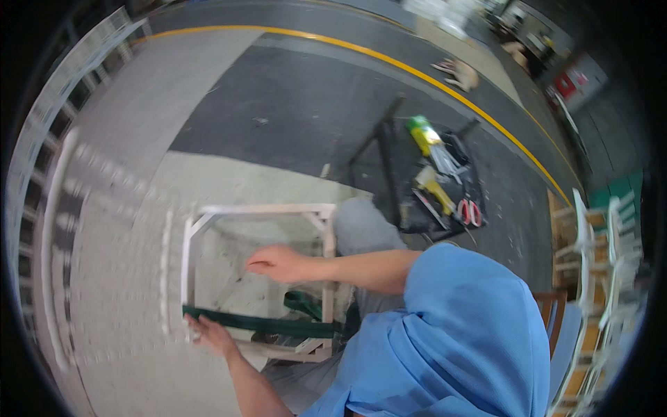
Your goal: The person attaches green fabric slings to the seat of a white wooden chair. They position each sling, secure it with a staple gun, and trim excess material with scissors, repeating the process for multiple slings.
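Head view: the white chair frame lies on the floor. At its near-left corner, the left hand presses the green strap; its grip is unclear. The right hand, loosely curled and empty, hovers over the frame's middle. Unpinned, the strap could slip and slacken.
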A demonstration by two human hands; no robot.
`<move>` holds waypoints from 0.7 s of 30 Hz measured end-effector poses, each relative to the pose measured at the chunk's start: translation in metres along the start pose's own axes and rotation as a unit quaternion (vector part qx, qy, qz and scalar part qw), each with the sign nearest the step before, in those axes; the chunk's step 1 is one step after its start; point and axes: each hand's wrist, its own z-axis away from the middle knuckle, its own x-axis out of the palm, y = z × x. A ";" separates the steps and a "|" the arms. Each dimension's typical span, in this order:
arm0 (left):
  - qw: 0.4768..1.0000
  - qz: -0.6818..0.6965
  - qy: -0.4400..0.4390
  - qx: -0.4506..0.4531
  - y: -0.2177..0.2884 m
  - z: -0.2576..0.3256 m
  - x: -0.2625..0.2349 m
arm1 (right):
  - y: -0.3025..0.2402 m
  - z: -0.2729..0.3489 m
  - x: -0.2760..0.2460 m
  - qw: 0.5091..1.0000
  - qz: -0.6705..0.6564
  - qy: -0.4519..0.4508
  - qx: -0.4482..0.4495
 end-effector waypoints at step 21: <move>0.986 0.078 -0.013 -0.148 0.000 -0.005 -0.016 | 0.077 0.215 -0.346 0.865 0.276 0.211 0.361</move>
